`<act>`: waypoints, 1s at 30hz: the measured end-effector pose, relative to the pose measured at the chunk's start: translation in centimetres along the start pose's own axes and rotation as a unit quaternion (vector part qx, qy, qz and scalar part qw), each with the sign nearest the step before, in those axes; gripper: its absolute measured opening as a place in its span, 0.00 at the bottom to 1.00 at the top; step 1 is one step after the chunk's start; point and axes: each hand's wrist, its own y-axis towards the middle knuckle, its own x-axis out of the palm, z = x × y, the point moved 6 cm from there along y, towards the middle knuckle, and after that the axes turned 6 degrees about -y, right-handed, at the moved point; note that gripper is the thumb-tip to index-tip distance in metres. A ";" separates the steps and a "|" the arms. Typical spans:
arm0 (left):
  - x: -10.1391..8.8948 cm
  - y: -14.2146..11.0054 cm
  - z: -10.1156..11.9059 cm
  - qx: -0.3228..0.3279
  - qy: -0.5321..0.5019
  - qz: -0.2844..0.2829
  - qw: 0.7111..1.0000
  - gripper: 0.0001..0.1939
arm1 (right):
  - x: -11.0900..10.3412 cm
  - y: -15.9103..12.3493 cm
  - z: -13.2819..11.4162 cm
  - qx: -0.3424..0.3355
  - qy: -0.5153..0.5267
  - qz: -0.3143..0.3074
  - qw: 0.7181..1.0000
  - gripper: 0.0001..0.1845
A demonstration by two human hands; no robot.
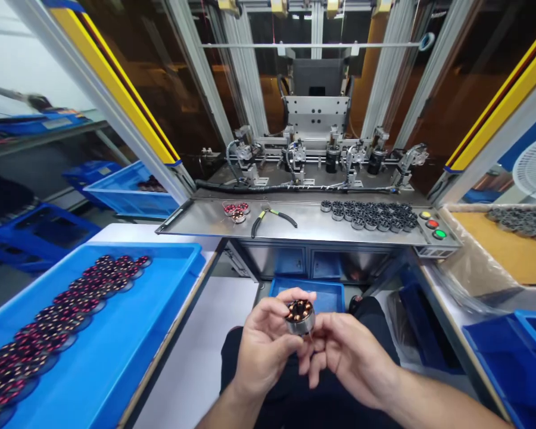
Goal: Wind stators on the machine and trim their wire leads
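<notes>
A motor stator point(300, 322) with copper windings and a metal outer ring sits in my left hand point(265, 342). The thumb and fingers of that hand close round its left side and rim, with the wound face tilted up. My right hand point(346, 351) is at the stator's lower right, fingers bent. Its fingertips pinch close to a thin wire under the ring; the exact grip is partly hidden. Beyond the hands, on the metal ledge, lie pliers point(268, 215) with black and green handles, spread apart. Left of them is a small group of red-and-copper wound stators point(237, 213).
Several unwound dark stators point(375, 215) crowd the ledge's right side beside the coloured push buttons point(433, 224). A blue tray point(129, 345) with rows of wound stators lies left. A carton point(482, 250) holding more cores stands right. Winding fixtures point(299, 158) line the machine behind.
</notes>
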 end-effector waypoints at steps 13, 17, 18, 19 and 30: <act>1.3 -0.3 2.9 0.103 0.419 -0.024 0.902 0.28 | -1.4 -2.7 -5.3 -0.422 -0.533 0.114 0.724 0.26; 2.4 -0.1 2.8 0.108 0.424 -0.037 0.899 0.21 | -1.0 -3.3 -5.3 -0.435 -0.574 0.085 0.689 0.28; 2.5 -0.1 2.8 0.111 0.425 -0.040 0.897 0.21 | -1.0 -3.4 -5.3 -0.421 -0.573 0.081 0.698 0.28; 2.5 0.0 2.8 0.113 0.427 -0.042 0.896 0.21 | -1.0 -3.5 -5.4 -0.409 -0.567 0.077 0.710 0.27; 1.9 -0.5 1.3 0.016 0.259 -0.042 0.965 0.21 | -0.8 -3.8 -6.7 -0.332 -0.478 0.109 0.806 0.07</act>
